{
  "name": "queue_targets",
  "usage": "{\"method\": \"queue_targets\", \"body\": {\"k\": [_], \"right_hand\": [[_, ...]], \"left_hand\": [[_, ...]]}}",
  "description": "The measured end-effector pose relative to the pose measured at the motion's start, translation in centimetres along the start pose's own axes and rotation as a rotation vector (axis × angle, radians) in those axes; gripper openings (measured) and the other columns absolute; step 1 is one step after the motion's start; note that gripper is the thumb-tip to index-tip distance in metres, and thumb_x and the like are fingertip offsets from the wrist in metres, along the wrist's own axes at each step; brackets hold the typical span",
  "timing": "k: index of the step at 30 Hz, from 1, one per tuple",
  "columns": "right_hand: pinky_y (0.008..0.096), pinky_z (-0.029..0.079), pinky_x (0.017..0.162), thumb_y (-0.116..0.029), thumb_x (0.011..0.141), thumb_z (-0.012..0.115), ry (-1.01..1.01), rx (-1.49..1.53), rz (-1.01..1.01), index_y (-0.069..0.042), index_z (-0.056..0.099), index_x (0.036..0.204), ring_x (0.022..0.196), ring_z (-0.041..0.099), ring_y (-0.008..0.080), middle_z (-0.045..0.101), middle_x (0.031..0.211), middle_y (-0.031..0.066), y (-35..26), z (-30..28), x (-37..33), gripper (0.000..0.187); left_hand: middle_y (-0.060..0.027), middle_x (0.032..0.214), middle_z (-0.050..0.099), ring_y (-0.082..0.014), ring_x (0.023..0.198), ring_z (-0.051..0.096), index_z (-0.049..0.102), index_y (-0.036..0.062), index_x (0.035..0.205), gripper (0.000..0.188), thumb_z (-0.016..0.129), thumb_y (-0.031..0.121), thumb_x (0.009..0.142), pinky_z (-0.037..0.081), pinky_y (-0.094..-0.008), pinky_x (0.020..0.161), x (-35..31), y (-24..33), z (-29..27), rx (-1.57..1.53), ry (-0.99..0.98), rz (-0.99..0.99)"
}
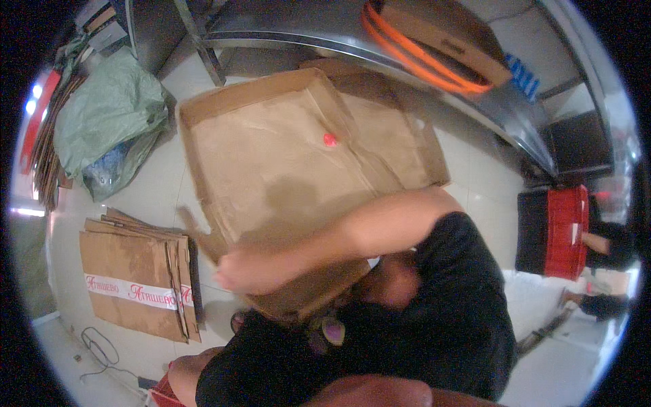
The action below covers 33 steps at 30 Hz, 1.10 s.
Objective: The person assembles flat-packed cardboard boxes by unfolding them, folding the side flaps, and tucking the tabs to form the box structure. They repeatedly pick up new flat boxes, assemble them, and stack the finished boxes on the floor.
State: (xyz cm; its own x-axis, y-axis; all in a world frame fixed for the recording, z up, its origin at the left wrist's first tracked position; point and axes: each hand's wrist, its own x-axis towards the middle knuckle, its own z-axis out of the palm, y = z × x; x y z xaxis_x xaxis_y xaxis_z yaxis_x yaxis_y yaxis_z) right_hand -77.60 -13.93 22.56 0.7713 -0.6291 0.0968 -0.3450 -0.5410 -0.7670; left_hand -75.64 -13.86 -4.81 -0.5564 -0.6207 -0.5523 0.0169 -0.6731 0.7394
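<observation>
My right arm, in a black sleeve, stretches leftward across the near part of a large open cardboard box [251,169] on the floor. At its end my right hand [236,273] is at the box's near left edge, its fingers smeared by motion. Below that forearm, at the near side of the box, is a blurred patch of skin [393,281]; whether it is my left hand or a knee I cannot tell. A small bright red piece [330,139] lies on the brown cardboard, near the inner fold. The box's right flap [390,149] is folded outward.
Flattened cardboard boxes [129,264] with printed tape are stacked at left, under a greenish plastic bag [112,119]. A metal table [291,41] at the back carries a carton [441,37] and an orange band [407,61]. Red crates [566,230] stand at right, beside another person's hand [597,243].
</observation>
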Motion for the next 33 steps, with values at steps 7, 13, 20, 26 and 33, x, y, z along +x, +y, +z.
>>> {"method": "queue_targets", "body": {"k": [7,13,20,26,33], "right_hand": [[0.0532,0.053,0.078,-0.045,0.102,0.046,0.093,-0.041,0.447,0.002,0.070,0.097,0.081,0.070,0.0385,0.071,0.093,0.0249,14.3,1.1,6.4,0.054],[0.0463,0.041,0.108,-0.056,0.096,0.057,-0.321,0.499,0.183,-0.005,0.052,0.141,0.129,0.053,0.0351,0.057,0.139,0.0214,21.9,1.0,3.5,0.068],[0.0462,0.051,0.092,-0.036,0.089,0.066,-0.428,-0.079,0.430,0.000,0.060,0.130,0.107,0.064,0.0399,0.065,0.114,0.0228,19.5,6.2,-11.8,0.056],[0.0444,0.053,0.089,-0.017,0.085,0.061,-0.224,-0.563,0.294,-0.002,0.057,0.133,0.105,0.065,0.0360,0.066,0.115,0.0169,18.6,10.1,-13.1,0.050],[0.0510,0.036,0.113,-0.028,0.095,0.055,0.300,-0.736,0.168,-0.008,0.045,0.147,0.126,0.055,0.0415,0.057,0.141,0.0175,14.8,1.2,-12.0,0.056]], "left_hand": [[-0.0139,0.115,0.068,-0.0255,0.107,0.065,0.059,-0.0002,0.126,0.038,0.052,0.024,0.098,0.051,-0.0364,0.098,-8.2,-4.2,2.9,-0.673,-0.229,-0.458],[-0.0072,0.109,0.073,-0.0203,0.096,0.068,0.066,0.0003,0.120,0.032,0.056,0.023,0.099,0.054,-0.0364,0.088,-14.6,1.8,0.0,0.880,-0.755,-0.307],[-0.0168,0.105,0.072,-0.0319,0.091,0.069,0.067,0.0049,0.116,0.028,0.059,0.024,0.097,0.053,-0.0432,0.087,-7.4,11.3,-6.1,1.213,0.240,0.471],[-0.0201,0.093,0.071,-0.0372,0.091,0.068,0.072,0.0028,0.103,0.042,0.059,0.042,0.095,0.052,-0.0482,0.085,-4.6,7.3,-7.6,1.375,-0.195,-0.089],[-0.0174,0.100,0.068,-0.0383,0.086,0.068,0.072,0.0032,0.088,0.043,0.065,0.045,0.090,0.053,-0.0506,0.080,-5.4,14.4,-5.6,1.451,0.400,0.515]]}}
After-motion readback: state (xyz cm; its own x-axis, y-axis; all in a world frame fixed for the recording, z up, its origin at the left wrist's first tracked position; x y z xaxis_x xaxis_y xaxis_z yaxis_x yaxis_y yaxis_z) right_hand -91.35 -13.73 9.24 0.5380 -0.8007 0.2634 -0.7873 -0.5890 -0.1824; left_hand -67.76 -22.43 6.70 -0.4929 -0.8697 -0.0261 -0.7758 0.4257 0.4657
